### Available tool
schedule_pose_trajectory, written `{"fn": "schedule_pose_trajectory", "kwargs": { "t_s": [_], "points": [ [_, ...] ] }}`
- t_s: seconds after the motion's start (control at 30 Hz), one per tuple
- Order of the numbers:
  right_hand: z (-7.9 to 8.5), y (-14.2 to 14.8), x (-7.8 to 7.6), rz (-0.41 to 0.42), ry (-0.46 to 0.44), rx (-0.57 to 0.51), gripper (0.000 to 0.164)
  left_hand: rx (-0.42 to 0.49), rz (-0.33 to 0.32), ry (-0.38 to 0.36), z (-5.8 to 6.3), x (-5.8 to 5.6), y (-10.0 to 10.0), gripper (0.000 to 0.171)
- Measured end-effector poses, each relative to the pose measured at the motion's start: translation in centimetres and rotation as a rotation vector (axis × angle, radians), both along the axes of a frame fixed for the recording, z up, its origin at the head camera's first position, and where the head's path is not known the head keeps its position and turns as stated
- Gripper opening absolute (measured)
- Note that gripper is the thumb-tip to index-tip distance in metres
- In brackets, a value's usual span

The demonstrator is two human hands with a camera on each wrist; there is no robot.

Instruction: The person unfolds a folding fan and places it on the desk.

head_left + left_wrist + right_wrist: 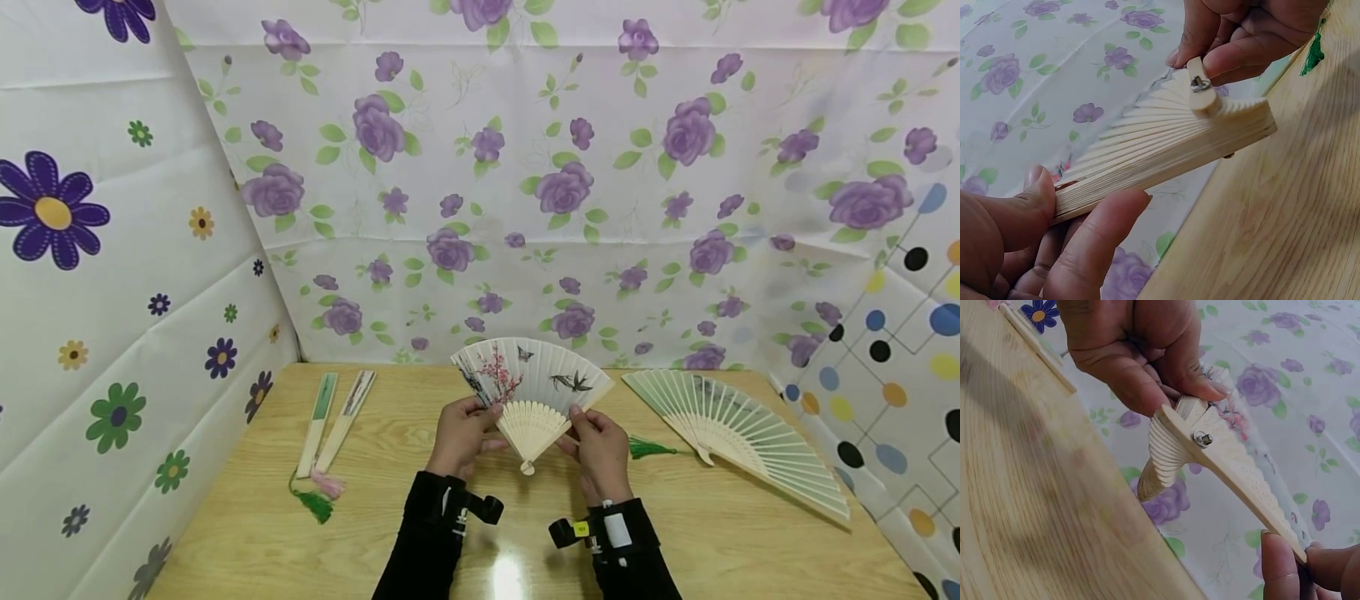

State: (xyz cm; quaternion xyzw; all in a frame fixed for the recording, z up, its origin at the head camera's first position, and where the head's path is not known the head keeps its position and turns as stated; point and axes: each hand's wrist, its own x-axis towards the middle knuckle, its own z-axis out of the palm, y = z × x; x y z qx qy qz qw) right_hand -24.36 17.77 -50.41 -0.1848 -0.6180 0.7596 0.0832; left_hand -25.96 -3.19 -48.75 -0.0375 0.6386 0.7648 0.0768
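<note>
A folding fan (534, 379), spread wide, is held up over the table between both hands. Its pale leaf carries pink blossoms, a butterfly and a dark bird. My left hand (463, 435) pinches the fan's left outer rib between thumb and fingers. On the opposite side, my right hand (600, 443) pinches the right outer rib. The metal rivet (1199, 84) at the pivot end shows in the left wrist view, with the wooden ribs (1250, 469) fanned out from it in the right wrist view.
At the left of the wooden table (247, 508) lie two closed fans, one green (318, 425) and one pale (346, 423), with tassels. An open green fan (750, 437) lies at the right, its green tassel (648, 447) near my right hand. Patterned cloth (420, 183) hangs around the table.
</note>
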Motion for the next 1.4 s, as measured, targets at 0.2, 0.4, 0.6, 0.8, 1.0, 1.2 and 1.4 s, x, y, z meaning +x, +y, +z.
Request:
{"fn": "schedule_pose_trajectory", "kwargs": {
  "t_s": [0.2,0.4,0.6,0.8,1.0,1.2,1.4],
  "points": [
    [0.0,-0.07,-0.05,-0.008,0.002,-0.008,0.032,0.009,0.009,0.006,-0.1,-0.12,0.07,0.027],
    [-0.06,-0.15,-0.06,-0.02,0.003,-0.02,0.031,0.011,0.024,0.007,-0.27,-0.24,0.21,0.026],
    [-0.04,-0.17,-0.14,-0.04,0.01,-0.035,0.031,0.03,0.046,0.0,-0.24,-0.3,0.34,0.027],
    [0.07,-0.22,-0.18,-0.051,0.007,-0.028,0.033,0.04,0.052,0.0,-0.1,-0.38,0.36,0.027],
    [0.24,-0.47,-0.2,-0.073,0.024,-0.024,0.032,0.068,0.066,0.01,0.15,-0.25,0.33,0.028],
    [0.3,-0.72,-0.21,-0.108,0.045,-0.048,0.032,0.085,0.087,0.011,0.14,-0.18,0.26,0.026],
    [0.13,-0.36,0.1,-0.115,0.033,-0.05,0.034,0.074,0.092,0.014,-0.02,-0.2,0.74,0.024]
  ]
}}
